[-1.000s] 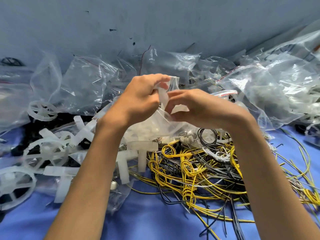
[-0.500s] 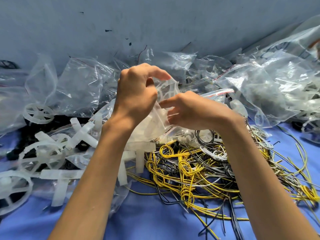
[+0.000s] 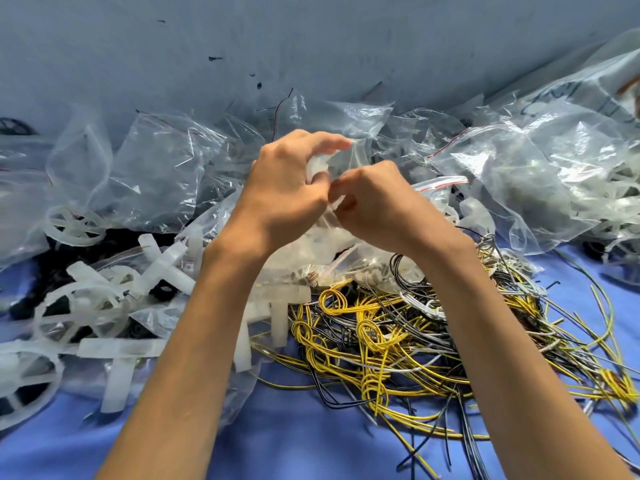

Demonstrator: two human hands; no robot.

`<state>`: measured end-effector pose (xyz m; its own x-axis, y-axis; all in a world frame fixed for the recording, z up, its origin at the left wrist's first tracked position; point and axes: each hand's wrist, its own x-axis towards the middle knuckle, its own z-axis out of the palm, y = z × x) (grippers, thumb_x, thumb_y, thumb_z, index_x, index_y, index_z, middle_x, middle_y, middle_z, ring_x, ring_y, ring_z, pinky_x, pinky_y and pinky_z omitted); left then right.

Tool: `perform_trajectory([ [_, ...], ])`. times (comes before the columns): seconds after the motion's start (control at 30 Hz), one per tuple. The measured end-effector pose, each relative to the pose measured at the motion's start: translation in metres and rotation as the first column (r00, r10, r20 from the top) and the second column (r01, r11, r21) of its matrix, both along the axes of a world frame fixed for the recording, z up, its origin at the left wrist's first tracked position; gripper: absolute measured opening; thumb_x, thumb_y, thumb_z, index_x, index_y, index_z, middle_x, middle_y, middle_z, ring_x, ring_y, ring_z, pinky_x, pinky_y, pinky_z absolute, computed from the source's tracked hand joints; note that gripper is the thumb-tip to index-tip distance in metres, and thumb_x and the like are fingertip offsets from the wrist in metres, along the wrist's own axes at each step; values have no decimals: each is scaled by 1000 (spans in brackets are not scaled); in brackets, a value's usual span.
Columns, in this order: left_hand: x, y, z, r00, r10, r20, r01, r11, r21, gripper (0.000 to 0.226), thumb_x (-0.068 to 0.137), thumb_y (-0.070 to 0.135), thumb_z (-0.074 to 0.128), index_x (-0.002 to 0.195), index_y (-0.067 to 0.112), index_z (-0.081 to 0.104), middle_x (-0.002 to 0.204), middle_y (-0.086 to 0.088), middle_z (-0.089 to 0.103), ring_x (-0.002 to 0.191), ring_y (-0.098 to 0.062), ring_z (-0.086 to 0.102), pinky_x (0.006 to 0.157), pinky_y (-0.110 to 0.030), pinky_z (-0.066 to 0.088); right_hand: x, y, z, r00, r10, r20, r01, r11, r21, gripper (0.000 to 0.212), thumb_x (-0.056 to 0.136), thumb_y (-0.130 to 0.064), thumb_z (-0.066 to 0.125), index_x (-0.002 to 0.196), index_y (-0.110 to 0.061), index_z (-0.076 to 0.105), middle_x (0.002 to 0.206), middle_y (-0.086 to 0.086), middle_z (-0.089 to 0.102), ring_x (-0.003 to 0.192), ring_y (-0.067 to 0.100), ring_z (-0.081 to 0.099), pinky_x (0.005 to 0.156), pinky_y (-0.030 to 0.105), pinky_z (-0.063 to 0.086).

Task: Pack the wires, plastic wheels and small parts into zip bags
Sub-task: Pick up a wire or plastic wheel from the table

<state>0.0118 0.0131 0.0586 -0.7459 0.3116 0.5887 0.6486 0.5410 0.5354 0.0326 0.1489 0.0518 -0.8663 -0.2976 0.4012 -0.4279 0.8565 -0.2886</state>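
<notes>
My left hand (image 3: 280, 192) and my right hand (image 3: 377, 202) meet at the centre, both pinching the top of a clear zip bag (image 3: 322, 247) that hangs between them over the pile. A translucent white plastic part (image 3: 317, 166) shows between my left fingers at the bag's mouth. Below the bag lies a tangle of yellow, black and white wires (image 3: 398, 341). White plastic wheels (image 3: 74, 225) and cross-shaped parts (image 3: 166, 261) lie at the left, some inside bags.
Crumpled clear zip bags (image 3: 159, 174) pile along the blue wall (image 3: 311, 46), with a large heap (image 3: 540, 168) at the right. The blue tabletop (image 3: 294, 438) shows between my forearms. A white wheel (image 3: 24, 386) sits at the left edge.
Both hands have drawn closer together at the bag's mouth, the left thumb and fingers curling over the white part. The bag hangs lower under them.
</notes>
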Motion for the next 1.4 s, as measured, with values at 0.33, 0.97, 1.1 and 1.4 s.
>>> perform_trajectory([
  [0.33, 8, 6, 3, 1000, 23, -17, -22, 997, 69, 39, 84, -5, 49, 100, 21, 74, 109, 2, 68, 67, 9, 52, 70, -6, 41, 7, 7, 2, 927, 153, 342, -183, 981, 58, 38, 91, -3, 55, 71, -33, 66, 46, -28, 45, 57, -23, 48, 55, -1, 34],
  [0.97, 9, 18, -19, 964, 175, 201, -57, 872, -486, 52, 84, 12, 62, 131, 31, 52, 137, 2, 48, 124, -22, 46, 104, -42, 39, 11, 57, 8, 751, -415, 513, 291, 906, 307, 25, 72, -33, 81, 89, -17, 71, 77, -5, 71, 69, 6, 62, 58, 22, 44],
  [1.1, 7, 17, -18, 966, 147, 213, -37, 893, -448, 42, 87, 31, 60, 129, 34, 53, 135, 2, 48, 124, -22, 46, 104, -41, 38, 8, 57, 3, 729, -412, 547, 260, 905, 335, 28, 76, -23, 78, 96, -7, 68, 82, 2, 71, 66, 10, 58, 57, 23, 39],
  [1.4, 7, 22, -12, 988, 35, 149, 4, 967, -256, 34, 89, 49, 55, 110, 26, 68, 128, 5, 53, 116, -15, 49, 97, -34, 39, 23, 67, 35, 971, -172, 165, 228, 872, -432, 5, 80, -17, 73, 80, -18, 68, 67, -1, 71, 52, -1, 59, 49, 11, 41],
])
